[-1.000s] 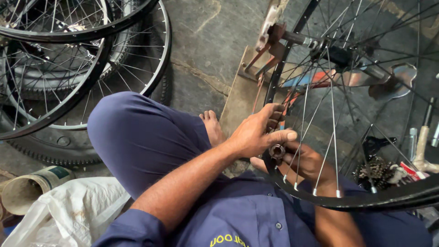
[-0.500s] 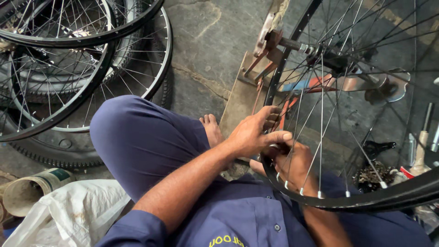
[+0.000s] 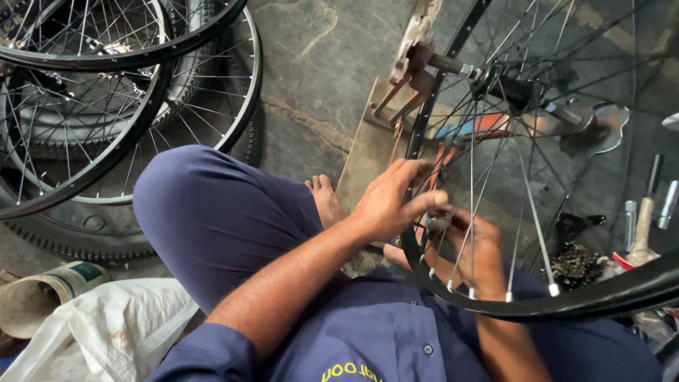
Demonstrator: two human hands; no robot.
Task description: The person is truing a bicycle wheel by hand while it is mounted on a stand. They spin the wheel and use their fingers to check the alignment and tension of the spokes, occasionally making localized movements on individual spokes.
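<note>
Head view: the wheel (image 3: 566, 301) stands upright in front of the person, its black rim crossing the lap; its right side and top are cut off by the frame. The hub (image 3: 506, 88) sits on a threaded axle held in a rusty stand (image 3: 410, 60). The left hand (image 3: 389, 201) rests against the rim's near edge, thumb and forefinger pinched on something small at the spokes; what it is cannot be made out. The right hand (image 3: 474, 247) lies behind the spokes, blurred and partly hidden by them, its fingers curled; whether it grips anything cannot be told. A bare foot (image 3: 325, 198) shows between knee and stand. Left, more wheels (image 3: 106, 92) lie stacked on a tyre, cut off by the edge. At bottom left a cylindrical tin (image 3: 42, 297) with a green-and-cream label lies on its side beside a white sack (image 3: 106, 332). A chain (image 3: 573, 265) and tools (image 3: 647, 212) lie right, half hidden by the rim.
</note>
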